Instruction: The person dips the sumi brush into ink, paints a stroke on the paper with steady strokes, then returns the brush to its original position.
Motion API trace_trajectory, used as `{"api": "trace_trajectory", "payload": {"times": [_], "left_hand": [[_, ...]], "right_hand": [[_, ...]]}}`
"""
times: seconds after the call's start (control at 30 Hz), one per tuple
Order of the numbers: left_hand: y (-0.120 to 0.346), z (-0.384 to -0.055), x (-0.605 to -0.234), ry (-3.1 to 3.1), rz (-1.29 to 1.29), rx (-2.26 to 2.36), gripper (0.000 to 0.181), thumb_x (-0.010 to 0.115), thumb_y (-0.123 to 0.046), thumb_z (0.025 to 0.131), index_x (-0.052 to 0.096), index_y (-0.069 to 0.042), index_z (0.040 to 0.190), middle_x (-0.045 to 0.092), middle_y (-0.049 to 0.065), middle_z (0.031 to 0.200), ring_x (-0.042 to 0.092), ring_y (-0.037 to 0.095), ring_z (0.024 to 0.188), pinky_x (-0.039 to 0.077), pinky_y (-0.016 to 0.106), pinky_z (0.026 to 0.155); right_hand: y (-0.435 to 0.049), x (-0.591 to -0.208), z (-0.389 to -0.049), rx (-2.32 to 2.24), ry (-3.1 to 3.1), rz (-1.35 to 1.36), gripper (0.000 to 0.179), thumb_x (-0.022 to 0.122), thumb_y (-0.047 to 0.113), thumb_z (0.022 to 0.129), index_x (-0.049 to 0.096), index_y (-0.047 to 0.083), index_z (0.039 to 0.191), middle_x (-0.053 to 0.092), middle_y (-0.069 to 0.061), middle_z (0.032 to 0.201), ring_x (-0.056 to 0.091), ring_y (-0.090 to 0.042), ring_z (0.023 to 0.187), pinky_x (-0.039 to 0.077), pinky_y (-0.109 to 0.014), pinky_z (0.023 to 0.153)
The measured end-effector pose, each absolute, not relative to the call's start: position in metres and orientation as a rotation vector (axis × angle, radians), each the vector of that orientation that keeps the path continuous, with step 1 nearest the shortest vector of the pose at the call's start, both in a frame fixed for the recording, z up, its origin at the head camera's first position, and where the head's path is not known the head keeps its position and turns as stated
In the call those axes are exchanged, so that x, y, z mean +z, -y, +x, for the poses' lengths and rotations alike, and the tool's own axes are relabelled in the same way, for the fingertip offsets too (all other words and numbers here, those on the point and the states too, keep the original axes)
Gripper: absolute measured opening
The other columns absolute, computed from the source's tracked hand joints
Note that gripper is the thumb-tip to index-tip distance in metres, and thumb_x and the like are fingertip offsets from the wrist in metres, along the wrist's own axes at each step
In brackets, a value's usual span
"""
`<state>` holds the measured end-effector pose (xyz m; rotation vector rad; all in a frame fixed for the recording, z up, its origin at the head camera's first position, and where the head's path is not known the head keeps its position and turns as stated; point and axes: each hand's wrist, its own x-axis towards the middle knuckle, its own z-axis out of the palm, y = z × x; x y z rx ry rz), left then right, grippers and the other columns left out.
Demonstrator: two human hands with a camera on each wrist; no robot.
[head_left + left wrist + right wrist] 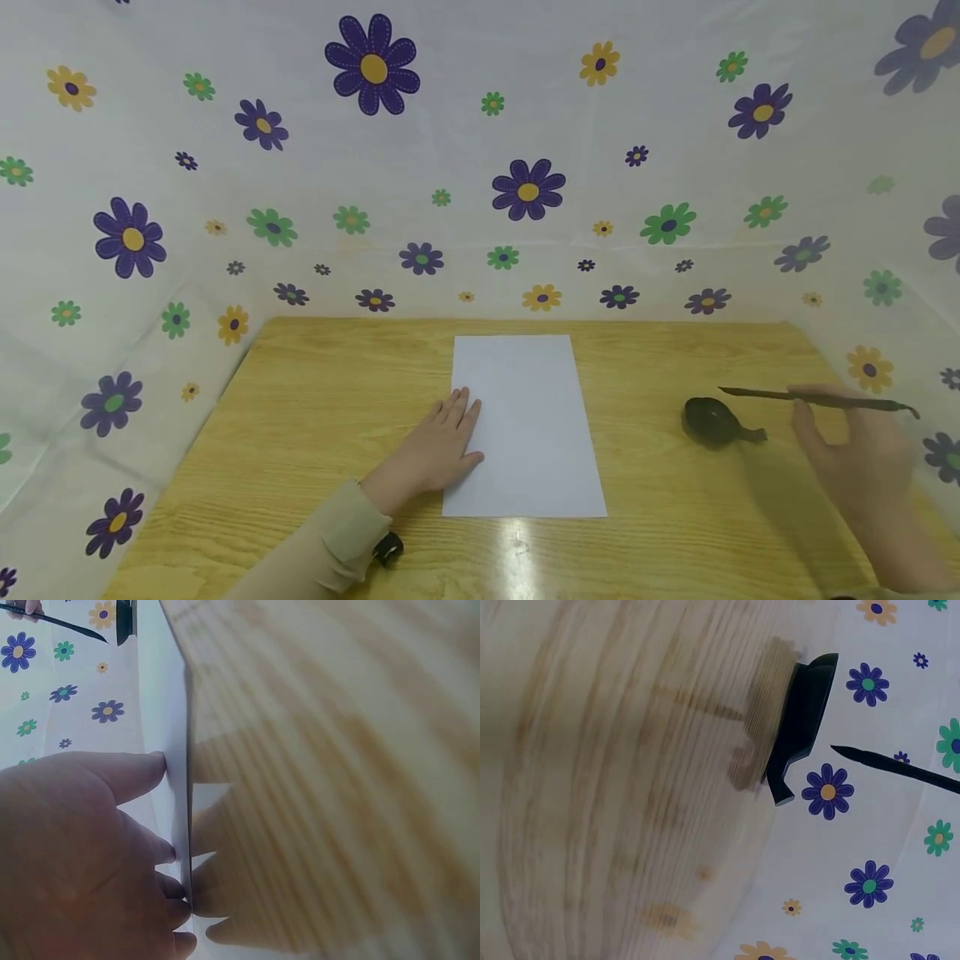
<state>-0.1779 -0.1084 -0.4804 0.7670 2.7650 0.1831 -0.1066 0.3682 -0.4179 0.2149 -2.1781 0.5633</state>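
A white sheet of paper lies on the wooden table, its long sides running away from me. My left hand rests on its left edge, fingers straight and a little spread. The left wrist view shows the thumb touching the sheet. On the right, my right hand holds a dark, thin writing brush sideways, its pointed tip to the left. That tip is in the air above a small black ink dish with a short handle. The dish's contents cannot be made out.
A small black object sits by the left sleeve, partly covered by it. A flowered white cloth hangs behind the table and along both sides.
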Motion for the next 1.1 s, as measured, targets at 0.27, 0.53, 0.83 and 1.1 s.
{"api": "trace_trajectory", "payload": {"times": [0.27, 0.53, 0.83, 1.1], "left_hand": [[0.108, -0.178, -0.48, -2.762, 0.759, 0.199, 0.078, 0.052, -0.046, 0.11, 0.024, -0.002, 0.168, 0.012, 0.021, 0.178, 0.012, 0.036, 0.167, 0.017, 0.052, 0.136], [0.108, -0.178, -0.478, -2.757, 0.77, 0.202, 0.077, 0.05, -0.046, 0.11, 0.023, -0.003, 0.168, 0.011, 0.021, 0.178, 0.011, 0.035, 0.167, 0.016, 0.051, 0.136], [0.106, -0.179, -0.481, -2.746, 0.785, 0.196, 0.078, 0.048, -0.047, 0.111, 0.02, -0.003, 0.169, 0.008, 0.02, 0.179, 0.009, 0.035, 0.167, 0.015, 0.051, 0.137], [0.097, -0.178, -0.477, -2.749, 0.8, 0.191, 0.078, 0.05, -0.047, 0.11, 0.022, -0.003, 0.169, 0.01, 0.02, 0.178, 0.01, 0.035, 0.167, 0.016, 0.051, 0.136]], "right_hand": [[-0.371, -0.426, -0.106, 0.71, 2.084, 0.154, 0.02, 0.064, 0.002, 0.09, 0.075, -0.012, 0.099, 0.052, 0.053, 0.113, 0.047, 0.034, 0.11, 0.033, 0.004, 0.091], [-0.37, -0.43, -0.106, 0.785, 2.093, 0.09, 0.011, 0.067, -0.008, 0.087, 0.076, -0.007, 0.092, 0.056, 0.051, 0.108, 0.05, 0.031, 0.104, 0.035, 0.003, 0.09], [-0.37, -0.435, -0.105, 0.903, 2.132, -0.007, 0.009, 0.064, -0.011, 0.089, 0.071, -0.014, 0.095, 0.055, 0.049, 0.104, 0.049, 0.028, 0.102, 0.033, -0.005, 0.1], [-0.377, -0.438, -0.109, 1.007, 2.111, -0.111, 0.043, 0.062, -0.012, 0.092, 0.067, 0.03, 0.102, 0.061, 0.048, 0.093, 0.055, 0.029, 0.084, 0.033, -0.009, 0.106]]}}
